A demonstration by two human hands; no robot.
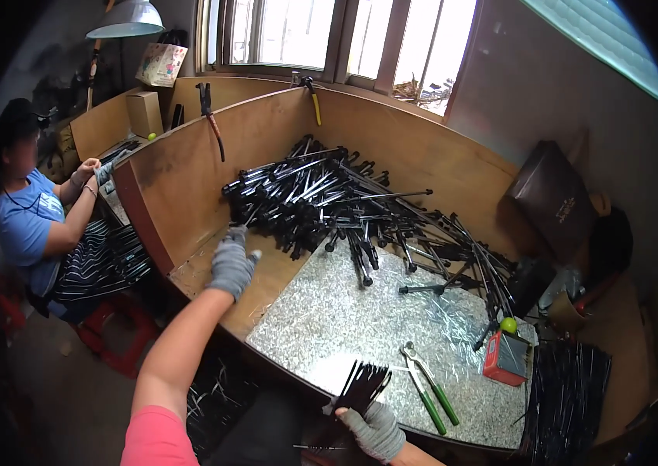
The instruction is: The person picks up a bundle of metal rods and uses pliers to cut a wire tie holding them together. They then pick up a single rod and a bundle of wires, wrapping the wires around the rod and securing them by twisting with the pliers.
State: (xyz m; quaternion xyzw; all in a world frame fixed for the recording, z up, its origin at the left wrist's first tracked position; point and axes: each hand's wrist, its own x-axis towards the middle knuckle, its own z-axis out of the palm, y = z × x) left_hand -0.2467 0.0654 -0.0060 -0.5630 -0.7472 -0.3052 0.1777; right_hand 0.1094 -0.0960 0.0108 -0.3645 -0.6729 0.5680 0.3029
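Pink sleeve lies closest, behind the left hand, on the arm that stretches forward. Well off to that hand's left, a co-worker sits with both hands together, beyond the wooden panel. Panels like this one probably stand there to fence in the loose rods. Over their rim, ahead of the left hand, hang an orange-handled tool and a yellow-handled tool, perhaps hung up to leave the surface free.

Gloved in grey, the left hand is open, its thumb apart from the fingers, whose tips reach the near left edge of the pile of black rods (whether they touch one, I cannot tell). That pile spreads ahead of both hands, past the back of the speckled board.

Also gloved, the right hand is closed around a bundle of thin black strips, its thumb on top, likely to keep them together. Just beyond it lie green-handled pliers, handles toward the wearer, presumably for an easy pickup. Further right are a red box, with a yellow-green ball at its back edge, and more black strips, laid lengthwise, seemingly to avoid tangling.
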